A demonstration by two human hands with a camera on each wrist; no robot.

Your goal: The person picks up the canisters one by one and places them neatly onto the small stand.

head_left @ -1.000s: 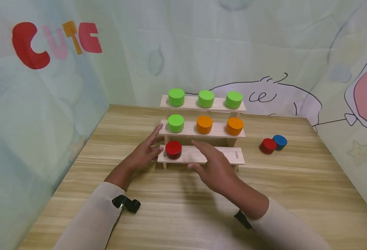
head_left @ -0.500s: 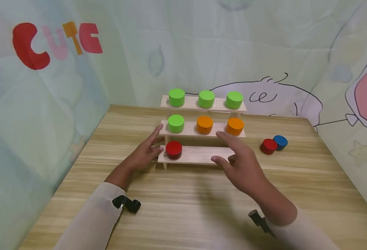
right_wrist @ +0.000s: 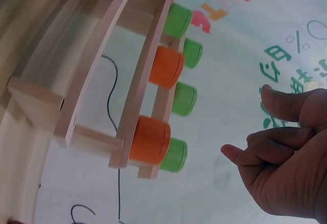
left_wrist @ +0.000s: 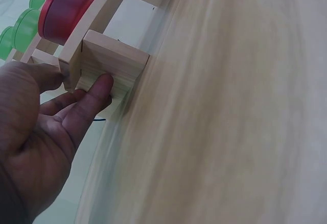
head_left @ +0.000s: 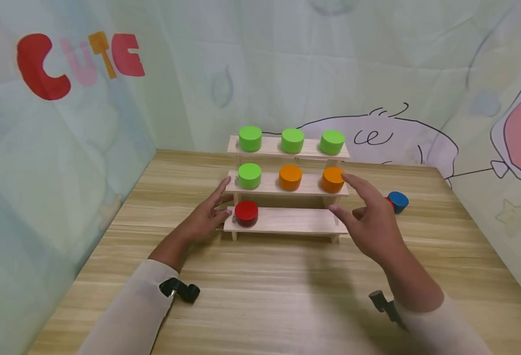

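In the head view a three-step wooden rack bears several thick round discs. Its bottom step carries a red disc at the left end. On the middle step sit a green disc and two orange discs; three more green discs line the top. My left hand touches the rack's left end, fingers against the end of the lower step and its leg in the left wrist view. My right hand hovers at the right end, thumb and index finger spread, the index fingertip overlapping the right orange disc.
A blue disc lies on the wooden table right of the rack. Beside it another red disc is mostly hidden behind my right hand. A printed cloth backdrop stands behind and to both sides.
My right hand has moved rightward from over the bottom step to the rack's right end, and now covers most of the loose red disc. My left hand and the rack stay put.
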